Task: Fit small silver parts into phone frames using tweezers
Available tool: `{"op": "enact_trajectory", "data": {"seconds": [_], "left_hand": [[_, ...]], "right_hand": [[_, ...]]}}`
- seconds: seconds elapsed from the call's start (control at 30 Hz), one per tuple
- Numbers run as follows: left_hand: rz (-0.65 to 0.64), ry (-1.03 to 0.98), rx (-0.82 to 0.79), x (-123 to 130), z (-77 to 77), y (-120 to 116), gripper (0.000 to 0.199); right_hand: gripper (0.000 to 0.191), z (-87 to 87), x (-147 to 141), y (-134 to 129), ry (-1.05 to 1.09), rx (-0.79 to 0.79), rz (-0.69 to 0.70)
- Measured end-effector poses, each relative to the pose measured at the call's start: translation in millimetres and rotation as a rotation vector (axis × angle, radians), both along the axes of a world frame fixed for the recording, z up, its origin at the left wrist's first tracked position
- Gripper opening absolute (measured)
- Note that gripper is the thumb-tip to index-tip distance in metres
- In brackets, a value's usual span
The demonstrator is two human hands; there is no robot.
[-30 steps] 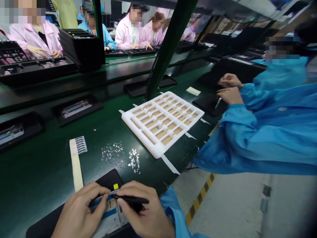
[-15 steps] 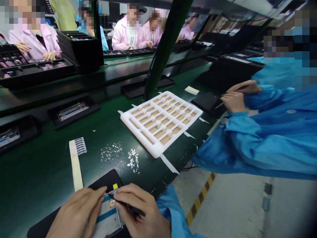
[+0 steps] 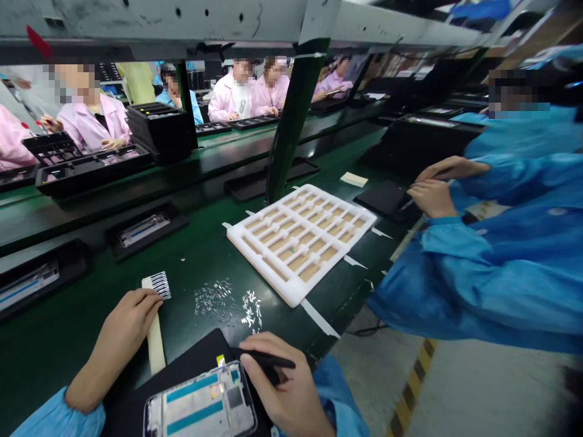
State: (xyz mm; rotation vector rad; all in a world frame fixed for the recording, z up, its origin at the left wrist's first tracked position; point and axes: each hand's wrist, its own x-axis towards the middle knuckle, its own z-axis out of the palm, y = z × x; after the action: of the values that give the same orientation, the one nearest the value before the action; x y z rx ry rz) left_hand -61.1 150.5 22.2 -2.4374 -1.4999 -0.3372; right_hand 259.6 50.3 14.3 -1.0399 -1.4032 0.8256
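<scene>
My left hand point(image 3: 125, 325) reaches over a cream paper strip point(image 3: 156, 346), its fingertips pressed together at the strip's top end. There, a comb-like row of thin dark pieces point(image 3: 162, 285) sticks out. Whatever those fingers pinch is hidden. My right hand point(image 3: 291, 388) holds black tweezers point(image 3: 268, 359), their tip pointing left above the phone frame. This silver phone frame point(image 3: 200, 405) with blue strips and a yellow tab point(image 3: 221, 360) lies on a black pad point(image 3: 130, 403) between my hands. Beyond it are scattered small clear pieces point(image 3: 214, 301) and small white pieces point(image 3: 252, 311).
A white foam tray with slots point(image 3: 300, 240) is taped to the green table point(image 3: 195, 243). Black trays with phone frames point(image 3: 144, 230) lie at the left. A green post point(image 3: 296, 115) rises behind the tray. A co-worker in blue point(image 3: 501, 243) works at the right; others sit opposite.
My left hand has left the phone frame and moved up-left to the paper strip. My right hand has drawn back slightly right with the tweezers, uncovering the frame. The view has tilted up.
</scene>
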Motion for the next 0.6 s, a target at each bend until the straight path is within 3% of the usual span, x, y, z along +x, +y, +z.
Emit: {"op": "enact_trajectory", "data": {"seconds": [0.13,0.33,0.5,0.6], "left_hand": [[-0.055,0.08,0.013,-3.0,-9.4,-0.1,0.046],[-0.11,0.154,0.012,-2.6,-2.2,-8.1,0.042],[-0.111,0.095,0.024,-1.3,8.5,-11.5,0.047],[-0.113,0.055,0.037,7.7,17.7,-27.9,0.041]], "right_hand": [[0.013,-13.9,0.3,1.0,0.018,-0.012,-0.017],[0.014,-27.5,3.9,-0.2,0.078,-0.077,0.008],[0.04,-24.4,13.7,-0.8,0.232,-0.051,0.016],[0.037,-11.4,18.5,-5.5,0.256,0.002,-0.041]]}}
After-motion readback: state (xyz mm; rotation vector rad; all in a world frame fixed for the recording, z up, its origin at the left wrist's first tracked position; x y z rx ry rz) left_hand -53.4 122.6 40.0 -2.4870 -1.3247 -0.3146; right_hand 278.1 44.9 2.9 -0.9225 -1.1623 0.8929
